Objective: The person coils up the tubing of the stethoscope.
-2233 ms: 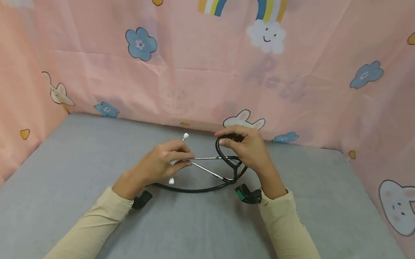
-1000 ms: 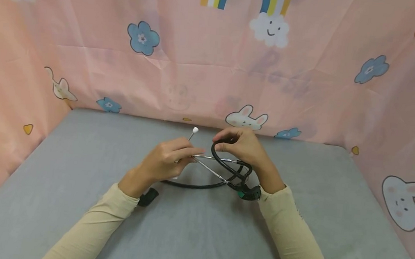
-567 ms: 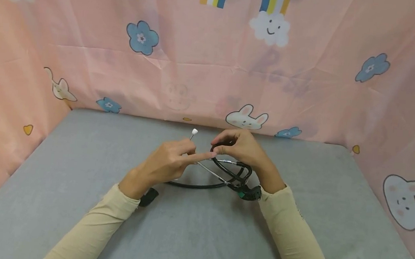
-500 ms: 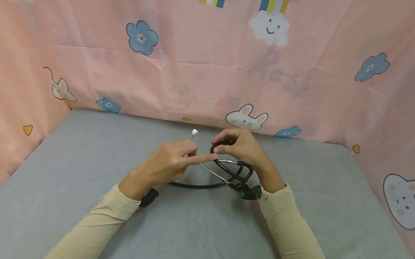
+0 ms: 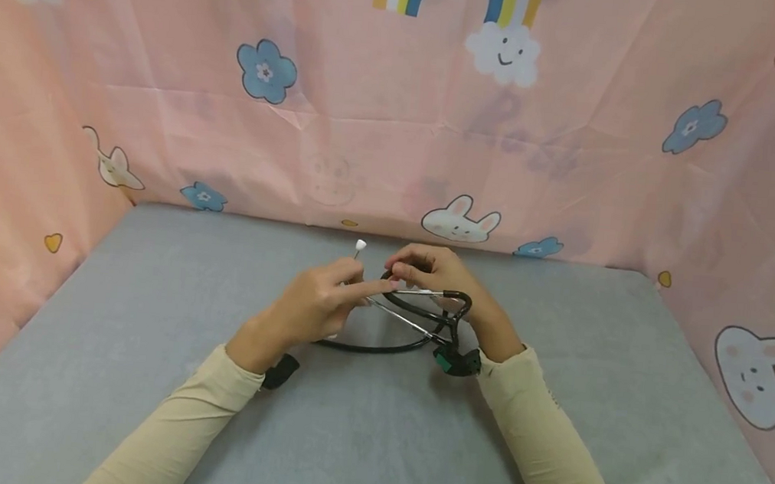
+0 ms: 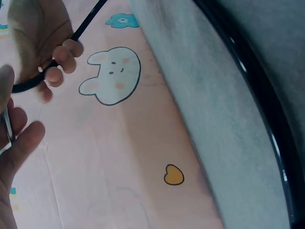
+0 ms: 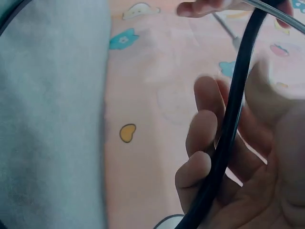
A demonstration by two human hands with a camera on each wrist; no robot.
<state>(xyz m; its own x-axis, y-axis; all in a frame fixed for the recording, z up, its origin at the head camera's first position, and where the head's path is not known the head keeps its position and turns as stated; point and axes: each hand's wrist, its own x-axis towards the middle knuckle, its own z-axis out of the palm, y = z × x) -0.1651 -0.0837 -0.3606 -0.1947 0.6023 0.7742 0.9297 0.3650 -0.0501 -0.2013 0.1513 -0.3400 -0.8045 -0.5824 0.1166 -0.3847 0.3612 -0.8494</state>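
A stethoscope with black tubing [image 5: 371,349] is held between both hands above the table. My left hand [image 5: 306,300] pinches its metal ear tubes [image 5: 400,319] near the ear ends, with the index finger stretched towards the other hand. One white ear tip [image 5: 361,245] sticks up behind the left hand; the other is mostly hidden under it. My right hand [image 5: 447,274] holds a bent length of the tubing, and in the right wrist view the fingers curl around this black tube [image 7: 232,109]. The chest piece cannot be made out.
A grey cloth-covered table [image 5: 356,439] lies beneath. Behind it hangs a pink printed curtain [image 5: 368,148], which also runs along both sides. Dark wrist-camera mounts hang under the left wrist [image 5: 281,371] and the right wrist [image 5: 458,361].
The left index finger has straightened out towards the right hand. Most recently, the right hand has shifted slightly left with the tubing, bringing the fingertips of both hands close together.
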